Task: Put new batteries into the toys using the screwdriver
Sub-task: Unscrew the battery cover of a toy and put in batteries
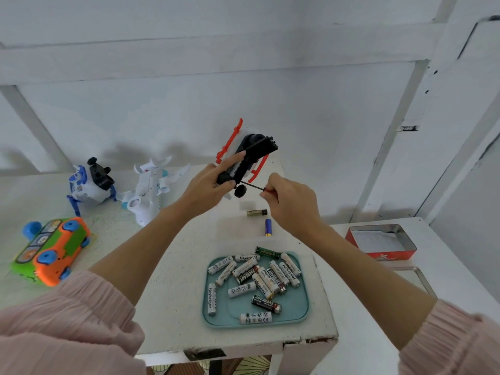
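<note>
The right hand (290, 205) is pinching a thin red-handled screwdriver (255, 187), its tip touching the black-and-red plastic toy vehicle (247, 158) that the left hand (209, 186) is gripping above the white worktop's (176, 307) far edge; a teal tray (297, 315) of batteries is lying near its front edge.

This looks like a room in a home, set up as a small makeshift work spot rather than a proper workshop. A white-painted table (173, 315) with chipped paint along its near edge stands against a plain white wall (243, 63) crossed by white-painted beams. Children's toys sit toward the table's far left corner and left edge: a white and blue robot toy (90, 186), a white toy plane (151, 190) and an orange and green toy car (51, 251). A teal tray (300, 309) of loose batteries lies near the near edge. On a second white surface to the right rests an open red tin (384, 242).
</note>
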### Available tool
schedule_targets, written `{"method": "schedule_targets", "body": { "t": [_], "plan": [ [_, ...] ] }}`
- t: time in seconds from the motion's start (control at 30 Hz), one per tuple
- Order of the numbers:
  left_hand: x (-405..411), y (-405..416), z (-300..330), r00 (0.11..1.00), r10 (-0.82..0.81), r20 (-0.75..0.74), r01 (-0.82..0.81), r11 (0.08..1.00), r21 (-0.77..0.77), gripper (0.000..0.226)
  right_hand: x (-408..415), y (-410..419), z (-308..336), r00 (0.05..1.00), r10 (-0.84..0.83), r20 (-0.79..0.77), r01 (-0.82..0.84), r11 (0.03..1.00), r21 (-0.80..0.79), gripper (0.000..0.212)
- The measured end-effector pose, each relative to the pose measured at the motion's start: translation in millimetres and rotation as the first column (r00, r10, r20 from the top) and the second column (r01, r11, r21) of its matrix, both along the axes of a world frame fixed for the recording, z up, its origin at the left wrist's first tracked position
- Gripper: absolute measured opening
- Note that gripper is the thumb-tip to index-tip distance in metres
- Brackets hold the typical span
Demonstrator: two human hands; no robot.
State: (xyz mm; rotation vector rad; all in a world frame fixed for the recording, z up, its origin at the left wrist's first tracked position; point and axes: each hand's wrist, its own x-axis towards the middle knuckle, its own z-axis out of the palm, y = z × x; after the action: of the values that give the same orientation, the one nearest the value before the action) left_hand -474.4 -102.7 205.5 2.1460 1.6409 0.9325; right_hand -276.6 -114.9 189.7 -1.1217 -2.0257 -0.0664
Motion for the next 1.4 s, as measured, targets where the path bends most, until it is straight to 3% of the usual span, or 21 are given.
{"method": "schedule_targets", "body": {
  "t": [0.27,0.4,0.53,0.77,1.1,1.23,1.4],
  "plan": [
    [8.4,-1.0,-7.3,0.985,0.064,0.163,-0.067,0.998,0.015,0.058,-12.6,-2.3,-7.3,0.996,-0.088,0.002,0.087,0.986,0.140,0.017],
    [14.5,-2.4,-2.5,0.932,0.068,0.355,-0.050,0.997,-0.060,0.057,-18.5,-9.6,-6.2,0.989,-0.148,0.017,0.140,0.964,0.224,0.018],
    [16.6,-4.2,2.3,0.918,0.083,0.387,-0.055,0.995,-0.082,0.055,-23.0,-14.6,-6.0,0.988,-0.155,-0.012,0.153,0.956,0.250,0.019],
    [0.4,-7.9,-0.4,0.959,0.050,0.278,-0.026,0.996,-0.091,0.058,-12.4,-11.5,0.9,0.991,-0.081,-0.106,0.101,0.975,0.200,0.019],
    [-5.2,-10.9,5.1,0.979,-0.022,0.205,0.047,0.992,-0.117,0.058,5.2,23.2,41.7,0.994,-0.082,0.070,0.070,0.985,0.156,0.020],
    [-5.5,-10.3,5.3,0.987,-0.032,0.155,0.049,0.993,-0.106,0.057,6.8,26.2,48.1,0.989,-0.083,0.123,0.085,0.996,-0.008,0.016],
    [-6.5,-8.3,5.0,0.998,-0.047,0.044,0.052,0.992,-0.118,0.058,13.7,26.1,46.9,0.997,-0.056,0.057,0.065,0.984,-0.167,0.014]
  ]
}}
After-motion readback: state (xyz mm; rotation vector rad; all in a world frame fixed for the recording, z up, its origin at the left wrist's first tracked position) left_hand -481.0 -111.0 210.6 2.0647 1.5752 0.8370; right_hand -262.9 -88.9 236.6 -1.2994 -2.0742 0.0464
